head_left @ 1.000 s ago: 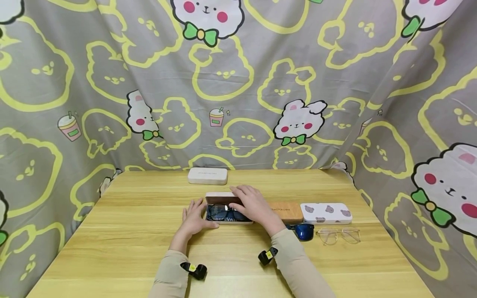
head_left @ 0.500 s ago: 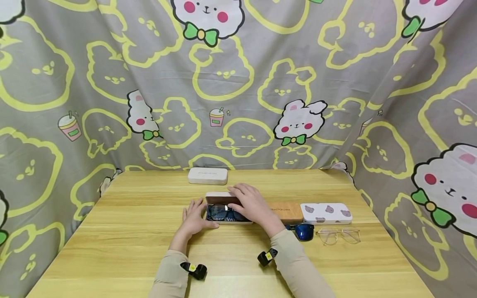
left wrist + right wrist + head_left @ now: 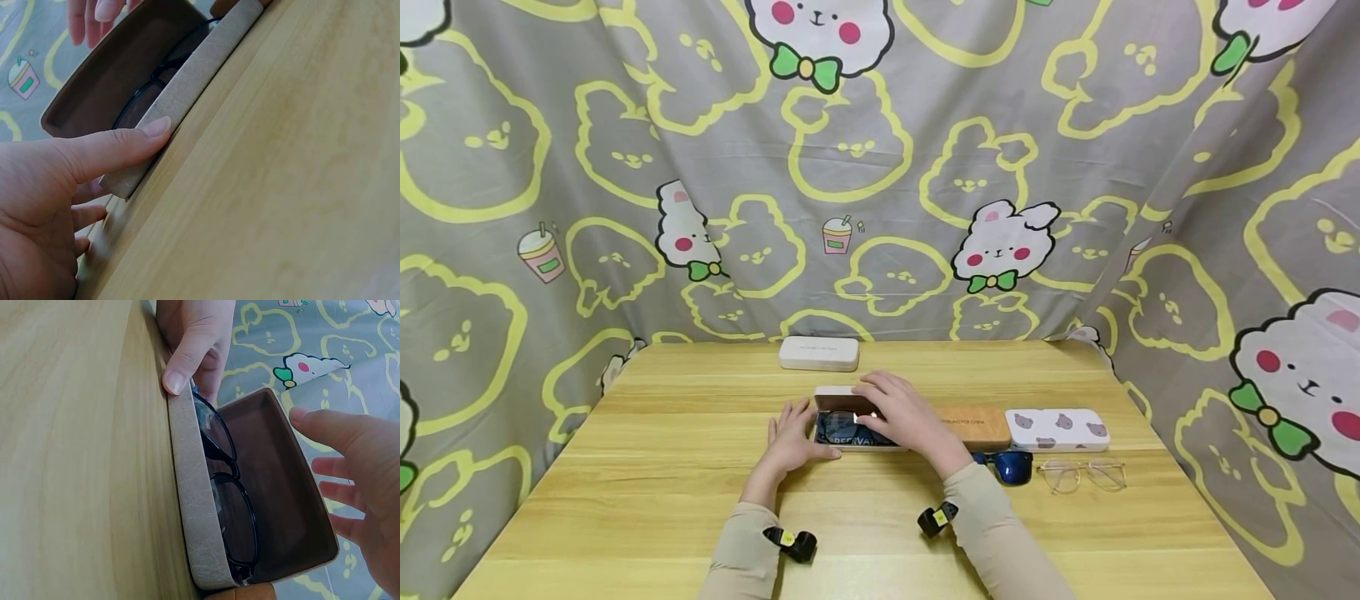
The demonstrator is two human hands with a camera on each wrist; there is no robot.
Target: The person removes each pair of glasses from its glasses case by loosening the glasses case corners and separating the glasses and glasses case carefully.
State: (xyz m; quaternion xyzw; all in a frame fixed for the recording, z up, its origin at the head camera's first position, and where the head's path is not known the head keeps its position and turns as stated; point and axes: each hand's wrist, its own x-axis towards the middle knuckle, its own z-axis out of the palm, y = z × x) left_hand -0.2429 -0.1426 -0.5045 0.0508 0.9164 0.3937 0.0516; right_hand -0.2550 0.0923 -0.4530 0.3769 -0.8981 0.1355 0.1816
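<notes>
An open, pale glasses case [image 3: 823,448] with a brown lining lies mid-table, its lid [image 3: 269,487] tilted up at the back. Inside are dark-framed glasses [image 3: 234,487] over a dark cloth with white lettering [image 3: 842,437]. My left hand [image 3: 792,439] grips the case's left end, thumb on the front wall and fingers round the end. My right hand [image 3: 906,411] is at the lid, thumb tip right by its rim and the other fingers loosely extended behind its edge. In the head view this hand hides the right part of the case.
A white case [image 3: 818,354] sits at the table's back. To the right are an orange-brown case [image 3: 977,429], a white bear-print case [image 3: 1058,429], blue-lensed sunglasses [image 3: 1013,467] and thin-framed glasses [image 3: 1082,476]. A patterned curtain [image 3: 880,175] surrounds the wooden table [image 3: 647,500].
My right hand has shifted slightly left along the lid, covering more of the glasses. The left hand stays on the case's end, and the case has not moved.
</notes>
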